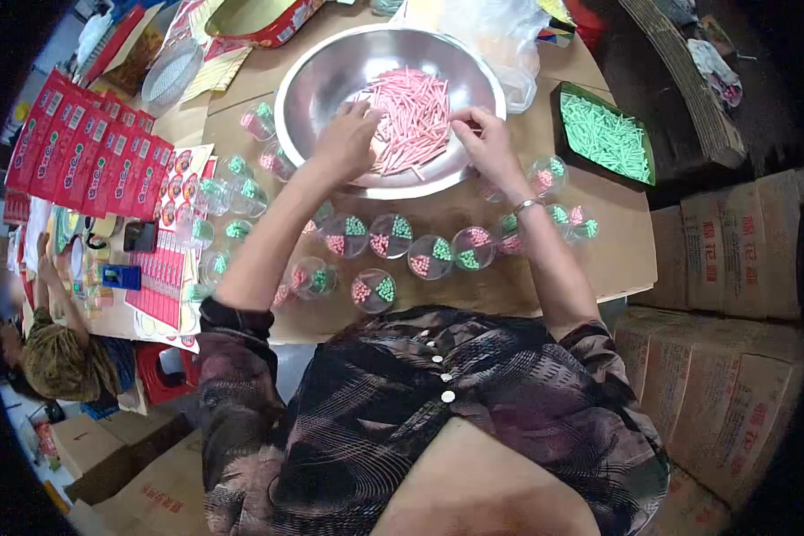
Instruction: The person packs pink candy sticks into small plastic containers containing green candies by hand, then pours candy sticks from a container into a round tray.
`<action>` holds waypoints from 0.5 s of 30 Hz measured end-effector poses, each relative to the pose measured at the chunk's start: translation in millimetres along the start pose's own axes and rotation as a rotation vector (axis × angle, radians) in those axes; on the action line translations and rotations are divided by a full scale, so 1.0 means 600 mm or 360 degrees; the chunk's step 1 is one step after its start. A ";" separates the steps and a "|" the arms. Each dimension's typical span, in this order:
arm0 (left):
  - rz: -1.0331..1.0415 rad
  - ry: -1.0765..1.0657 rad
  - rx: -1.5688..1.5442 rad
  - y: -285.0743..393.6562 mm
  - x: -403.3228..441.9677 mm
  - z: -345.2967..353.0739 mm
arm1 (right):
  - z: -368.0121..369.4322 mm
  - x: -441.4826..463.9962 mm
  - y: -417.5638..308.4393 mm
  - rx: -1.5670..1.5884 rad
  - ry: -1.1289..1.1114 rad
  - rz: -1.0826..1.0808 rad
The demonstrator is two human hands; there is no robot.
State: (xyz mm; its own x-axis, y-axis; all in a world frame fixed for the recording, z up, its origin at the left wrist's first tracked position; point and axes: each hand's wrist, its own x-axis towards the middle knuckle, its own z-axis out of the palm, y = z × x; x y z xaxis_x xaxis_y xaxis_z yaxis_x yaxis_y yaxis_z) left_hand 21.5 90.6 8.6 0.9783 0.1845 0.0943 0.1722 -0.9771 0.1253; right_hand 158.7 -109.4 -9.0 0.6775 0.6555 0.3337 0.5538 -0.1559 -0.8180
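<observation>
A wide steel bowl [299, 76] holds a loose heap of thin pink sticks [411, 116]. My left hand [348, 141] is inside the bowl at the heap's left edge, palm down, fingers bent and a little apart; the sticks beneath it are partly hidden. Over the bowl's right side is my right hand [487, 147], its thumb and forefinger drawn together beside the sticks. Anything between those fingertips is too small to make out. Near me stand several clear round cups, among them a front cup [372, 290], with pink and green sticks standing in separate groups.
A dark tray [563, 147] of green sticks [603, 134] lies right of the bowl. Red printed packages [89, 147] and a blue device [121, 277] are at left. Cardboard boxes [732, 241] are stacked at right. Another person [62, 353] sits at far left.
</observation>
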 end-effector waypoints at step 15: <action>0.0232 -0.0394 0.0010 -0.090 0.273 0.141 | -0.018 0.011 -0.011 0.0178 -0.0187 0.0232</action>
State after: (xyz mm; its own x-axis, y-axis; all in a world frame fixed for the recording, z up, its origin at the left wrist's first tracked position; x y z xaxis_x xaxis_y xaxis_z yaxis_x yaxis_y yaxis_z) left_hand 182.2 164.8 -66.3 0.9910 0.0113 -0.1334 0.0277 -0.9922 0.1219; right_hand 164.7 -111.9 3.7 0.6818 0.7145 0.1566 0.3923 -0.1764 -0.9028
